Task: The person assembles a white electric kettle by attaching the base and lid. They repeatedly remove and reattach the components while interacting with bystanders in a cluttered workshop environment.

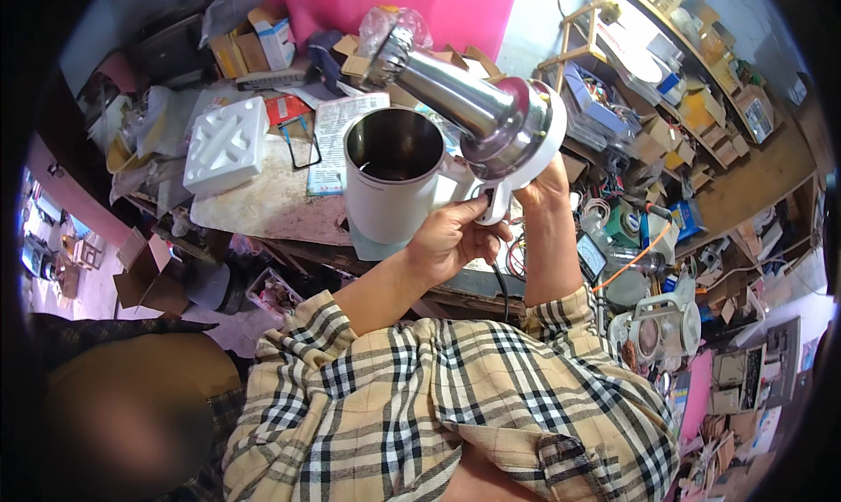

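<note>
A soy milk maker head [464, 99] is held up in front of me, tilted, its shiny metal column pointing up and left and its white cap toward me. My left hand [451, 239] is closed on the cap's white handle part, with a black cord [503, 287] hanging below the fingers. My right hand [545, 191] supports the cap from its right side; most of those fingers are hidden behind it. Just left of the head, a white jug [385, 204] with a dark metal inside stands upright and uncovered on the table.
A white foam tray [226, 143] and a printed sheet [328, 173] lie on the worktable [263, 204]. Boxes and bags crowd its back. At right are a clear jug [670, 327], an orange cable [632, 255] and loaded shelves. Another person [131, 397] is close at lower left.
</note>
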### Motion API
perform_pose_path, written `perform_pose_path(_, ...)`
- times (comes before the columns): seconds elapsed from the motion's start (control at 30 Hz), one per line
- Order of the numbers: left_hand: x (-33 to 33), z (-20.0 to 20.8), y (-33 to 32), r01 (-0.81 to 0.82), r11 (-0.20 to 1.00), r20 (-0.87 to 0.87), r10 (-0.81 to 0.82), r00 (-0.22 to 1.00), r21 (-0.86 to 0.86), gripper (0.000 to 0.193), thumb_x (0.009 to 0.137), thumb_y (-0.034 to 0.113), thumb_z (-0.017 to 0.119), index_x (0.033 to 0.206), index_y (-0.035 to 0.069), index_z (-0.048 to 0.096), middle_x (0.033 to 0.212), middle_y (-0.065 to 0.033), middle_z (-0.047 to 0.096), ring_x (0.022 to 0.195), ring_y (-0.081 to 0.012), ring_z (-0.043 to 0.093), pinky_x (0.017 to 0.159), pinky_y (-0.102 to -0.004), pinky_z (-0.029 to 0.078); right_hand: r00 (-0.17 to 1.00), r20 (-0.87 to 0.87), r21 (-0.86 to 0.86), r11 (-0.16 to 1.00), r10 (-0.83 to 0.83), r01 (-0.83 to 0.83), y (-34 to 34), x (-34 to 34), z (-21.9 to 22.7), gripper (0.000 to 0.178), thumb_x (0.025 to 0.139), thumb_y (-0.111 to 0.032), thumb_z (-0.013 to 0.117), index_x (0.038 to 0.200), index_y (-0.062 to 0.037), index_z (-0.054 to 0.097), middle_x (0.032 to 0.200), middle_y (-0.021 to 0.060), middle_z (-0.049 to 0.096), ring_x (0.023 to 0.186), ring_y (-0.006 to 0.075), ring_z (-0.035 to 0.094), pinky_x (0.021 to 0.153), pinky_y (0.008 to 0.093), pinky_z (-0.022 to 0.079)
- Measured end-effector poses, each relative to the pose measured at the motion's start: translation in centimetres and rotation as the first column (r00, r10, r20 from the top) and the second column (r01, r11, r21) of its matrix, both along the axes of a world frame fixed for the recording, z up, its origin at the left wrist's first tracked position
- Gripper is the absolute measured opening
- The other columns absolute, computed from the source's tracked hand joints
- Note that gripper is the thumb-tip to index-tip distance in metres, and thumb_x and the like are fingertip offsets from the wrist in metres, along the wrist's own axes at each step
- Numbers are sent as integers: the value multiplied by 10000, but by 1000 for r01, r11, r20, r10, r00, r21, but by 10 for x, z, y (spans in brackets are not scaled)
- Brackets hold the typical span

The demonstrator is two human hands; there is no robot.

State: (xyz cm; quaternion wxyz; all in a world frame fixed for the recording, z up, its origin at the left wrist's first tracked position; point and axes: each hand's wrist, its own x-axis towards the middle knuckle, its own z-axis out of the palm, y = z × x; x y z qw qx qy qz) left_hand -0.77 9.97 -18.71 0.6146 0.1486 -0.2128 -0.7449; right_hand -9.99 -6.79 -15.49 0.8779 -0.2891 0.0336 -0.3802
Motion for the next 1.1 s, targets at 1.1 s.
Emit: perform_pose_path(1.1, -5, -3, -3, 83, 996, -8, -83, 997, 17, 409, 1041, 299, 328, 1174, -35, 525, 908, -142, 645, 675, -162, 645, 628, -306, 523, 997, -56, 38, 998, -47, 49, 1, -17, -8, 283, 942, -72, 496, 1162, 98, 549, 1063, 207, 646, 920, 288, 675, 820, 428, 576)
